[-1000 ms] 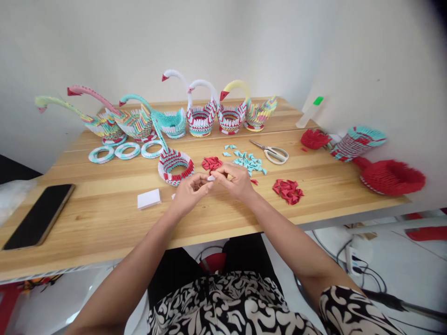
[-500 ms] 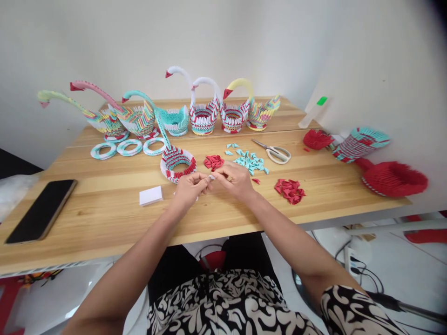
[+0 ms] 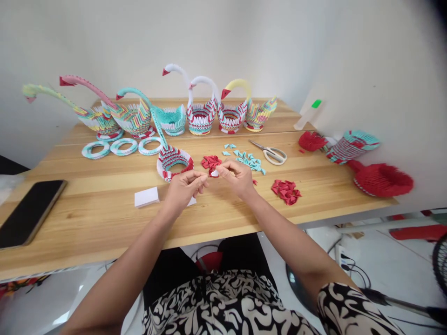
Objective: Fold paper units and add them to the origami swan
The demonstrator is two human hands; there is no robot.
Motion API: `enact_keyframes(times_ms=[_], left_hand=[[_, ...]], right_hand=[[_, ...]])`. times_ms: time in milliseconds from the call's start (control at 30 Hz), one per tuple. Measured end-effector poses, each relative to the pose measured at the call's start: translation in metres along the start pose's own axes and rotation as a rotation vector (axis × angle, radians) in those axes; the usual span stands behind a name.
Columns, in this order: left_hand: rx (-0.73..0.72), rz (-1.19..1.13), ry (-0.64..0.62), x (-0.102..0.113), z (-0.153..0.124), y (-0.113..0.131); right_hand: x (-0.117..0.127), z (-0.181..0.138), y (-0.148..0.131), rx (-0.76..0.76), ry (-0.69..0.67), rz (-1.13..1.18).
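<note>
Left hand [image 3: 183, 186]: thumb and forefinger pinched on the left edge of a small white paper piece [image 3: 214, 173].
Right hand [image 3: 237, 177]: fingertips clamped on the same piece from the right.
Piece's place: held just above the table [image 3: 87, 218], between the two hands.
Done: a row of finished paper swans [image 3: 200, 114] at 12 o'clock; three flat rings [image 3: 122, 146] at 10 o'clock.
Part-built: a red, white and teal ring base [image 3: 174, 162] at 11 o'clock, with no neck or wings.
Folded stock: a red pile [image 3: 211, 162] at 12 o'clock, teal pieces [image 3: 248, 160] at 1 o'clock, and a second red pile [image 3: 286, 190] at 3 o'clock.
Unfolded: a stack of white slips [image 3: 147, 197] at 9 o'clock.
Judgement: several models look complete, and the piece in hand looks mid-fold.
Writing: none readable. The phone [image 3: 30, 211] screen is dark, and the scissors [image 3: 272, 153] show no mark.
</note>
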State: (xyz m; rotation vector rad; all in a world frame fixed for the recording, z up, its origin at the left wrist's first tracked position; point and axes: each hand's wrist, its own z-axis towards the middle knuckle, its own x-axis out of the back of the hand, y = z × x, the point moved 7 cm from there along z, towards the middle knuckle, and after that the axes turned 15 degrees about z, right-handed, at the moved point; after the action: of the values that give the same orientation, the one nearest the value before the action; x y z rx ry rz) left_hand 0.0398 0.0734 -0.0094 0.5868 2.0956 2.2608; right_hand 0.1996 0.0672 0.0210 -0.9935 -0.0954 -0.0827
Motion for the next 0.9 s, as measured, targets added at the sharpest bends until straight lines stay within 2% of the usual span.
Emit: enact_keyframes(times_ms=[267, 500, 800, 900], left_hand=[[-0.018, -0.016, -0.042, -0.0076, 0.0003, 0.0018], [-0.035, 0.047, 0.019, -0.0059, 0.0002, 0.0037], [-0.026, 0.05, 0.004, -0.0067, 0.0005, 0.0047], [-0.042, 0.096, 0.034, -0.0049, -0.0002, 0.0035]], right_hand=[[-0.0081, -0.0032, 0.0007, 0.049, -0.091, -0.037], [-0.0091, -0.0034, -0.0036, 0.093, -0.096, -0.036], [-0.0099, -0.0034, -0.0041, 0.089, -0.102, -0.052], [-0.0109, -0.0035, -0.0054, 0.096, -0.097, -0.047]])
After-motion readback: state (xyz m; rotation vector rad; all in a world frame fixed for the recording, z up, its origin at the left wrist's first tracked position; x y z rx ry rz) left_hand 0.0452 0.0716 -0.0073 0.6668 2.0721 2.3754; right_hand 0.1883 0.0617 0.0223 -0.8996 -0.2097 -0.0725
